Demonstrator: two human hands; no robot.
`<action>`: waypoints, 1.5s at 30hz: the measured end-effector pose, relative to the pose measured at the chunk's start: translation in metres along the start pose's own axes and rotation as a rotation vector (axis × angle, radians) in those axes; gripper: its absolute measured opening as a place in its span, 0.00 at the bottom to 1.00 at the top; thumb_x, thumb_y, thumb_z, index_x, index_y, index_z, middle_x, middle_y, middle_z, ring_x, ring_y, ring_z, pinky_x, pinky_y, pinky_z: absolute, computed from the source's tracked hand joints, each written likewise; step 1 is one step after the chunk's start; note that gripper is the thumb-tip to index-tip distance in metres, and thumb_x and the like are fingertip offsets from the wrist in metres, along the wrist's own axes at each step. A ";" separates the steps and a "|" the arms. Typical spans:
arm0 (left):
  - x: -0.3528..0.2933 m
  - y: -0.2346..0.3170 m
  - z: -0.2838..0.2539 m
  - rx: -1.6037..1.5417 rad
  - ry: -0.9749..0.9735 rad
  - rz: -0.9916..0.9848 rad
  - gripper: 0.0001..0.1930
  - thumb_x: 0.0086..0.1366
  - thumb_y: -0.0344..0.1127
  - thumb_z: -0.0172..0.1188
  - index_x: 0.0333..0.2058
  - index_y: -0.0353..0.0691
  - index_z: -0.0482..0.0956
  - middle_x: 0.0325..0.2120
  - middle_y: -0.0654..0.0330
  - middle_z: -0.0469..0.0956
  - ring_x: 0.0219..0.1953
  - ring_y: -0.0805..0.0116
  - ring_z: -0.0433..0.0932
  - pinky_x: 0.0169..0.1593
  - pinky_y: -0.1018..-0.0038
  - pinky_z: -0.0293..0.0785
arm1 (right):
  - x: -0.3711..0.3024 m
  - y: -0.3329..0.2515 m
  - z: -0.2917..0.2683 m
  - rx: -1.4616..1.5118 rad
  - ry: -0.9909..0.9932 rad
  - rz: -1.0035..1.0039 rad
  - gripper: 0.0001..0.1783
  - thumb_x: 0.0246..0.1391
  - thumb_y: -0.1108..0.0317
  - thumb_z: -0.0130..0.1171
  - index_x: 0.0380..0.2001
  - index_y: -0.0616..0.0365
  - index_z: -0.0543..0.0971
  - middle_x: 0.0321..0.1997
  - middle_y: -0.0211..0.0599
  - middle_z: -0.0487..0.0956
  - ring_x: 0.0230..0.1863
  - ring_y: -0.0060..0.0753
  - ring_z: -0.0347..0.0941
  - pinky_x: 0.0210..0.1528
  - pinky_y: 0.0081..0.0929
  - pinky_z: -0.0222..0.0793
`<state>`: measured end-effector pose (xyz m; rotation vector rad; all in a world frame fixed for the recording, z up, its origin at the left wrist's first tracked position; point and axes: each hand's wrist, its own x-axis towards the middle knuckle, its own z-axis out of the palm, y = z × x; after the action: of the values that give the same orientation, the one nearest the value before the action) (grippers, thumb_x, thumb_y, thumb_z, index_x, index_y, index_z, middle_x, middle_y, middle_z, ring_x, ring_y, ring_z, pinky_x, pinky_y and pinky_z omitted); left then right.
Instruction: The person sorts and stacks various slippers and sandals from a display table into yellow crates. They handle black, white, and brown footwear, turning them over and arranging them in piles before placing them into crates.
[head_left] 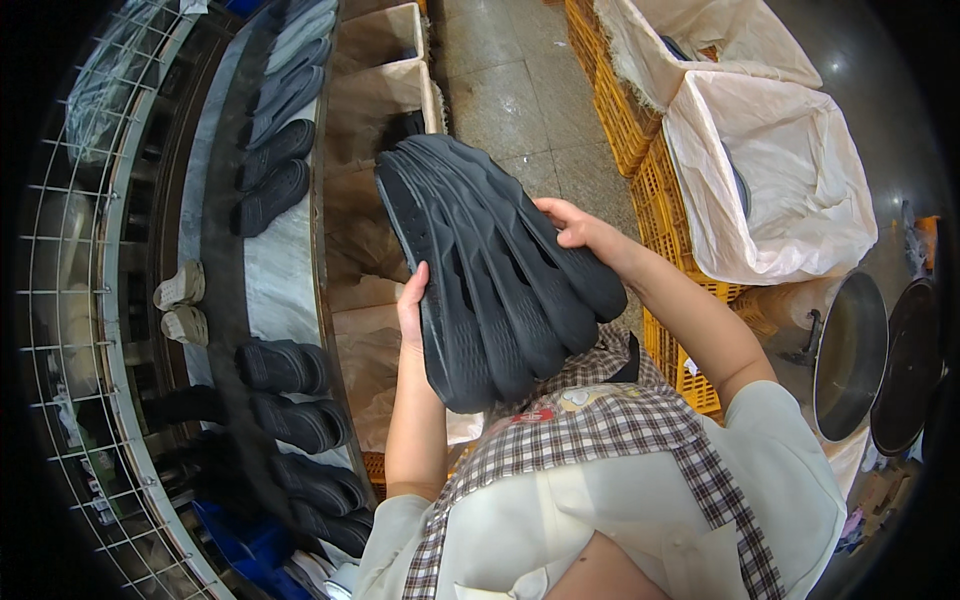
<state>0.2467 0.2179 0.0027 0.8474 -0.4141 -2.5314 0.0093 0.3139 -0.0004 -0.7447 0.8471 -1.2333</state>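
Observation:
A row of several black shoe soles, pressed side by side, is held up in front of my apron between both hands. My left hand grips the left outer side, its thumb up along the edge and its other fingers hidden. From the opposite side, my right hand clasps the bundle, with thumb and part of the fingers showing on the edge. The rounded ends of the soles point toward me. Textured ribs run along their sides.
Dark slippers and one beige pair sit on a grey belt at left, beside a wire grid. Cloth-lined crates on yellow baskets stand right, near a round metal drum. Lined bins border the tiled aisle.

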 end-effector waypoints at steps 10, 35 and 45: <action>0.017 0.001 0.007 0.195 0.081 -0.166 0.26 0.62 0.45 0.52 0.52 0.31 0.69 0.46 0.48 0.76 0.45 0.53 0.77 0.52 0.58 0.72 | -0.014 0.017 -0.020 -0.307 0.103 0.068 0.48 0.50 0.48 0.61 0.64 0.67 0.53 0.62 0.48 0.63 0.62 0.34 0.59 0.64 0.30 0.55; 0.104 -0.046 0.091 1.408 -0.712 -0.917 0.42 0.45 0.20 0.68 0.60 0.42 0.61 0.51 0.57 0.70 0.53 0.61 0.68 0.57 0.66 0.65 | -0.165 0.183 -0.005 0.326 0.357 0.107 0.33 0.59 0.47 0.50 0.57 0.64 0.65 0.56 0.43 0.72 0.51 0.32 0.71 0.54 0.31 0.68; 0.089 -0.144 0.214 1.283 -0.796 -0.276 0.45 0.43 0.19 0.66 0.61 0.45 0.58 0.53 0.53 0.68 0.54 0.56 0.68 0.57 0.62 0.67 | -0.411 0.195 0.065 0.102 2.216 -0.881 0.10 0.58 0.61 0.54 0.38 0.55 0.74 0.32 0.29 0.78 0.32 0.21 0.72 0.35 0.20 0.68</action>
<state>0.0044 0.3276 0.0645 0.1302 -2.4329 -2.5413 0.1120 0.7553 -0.0762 0.9364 2.1967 -2.7617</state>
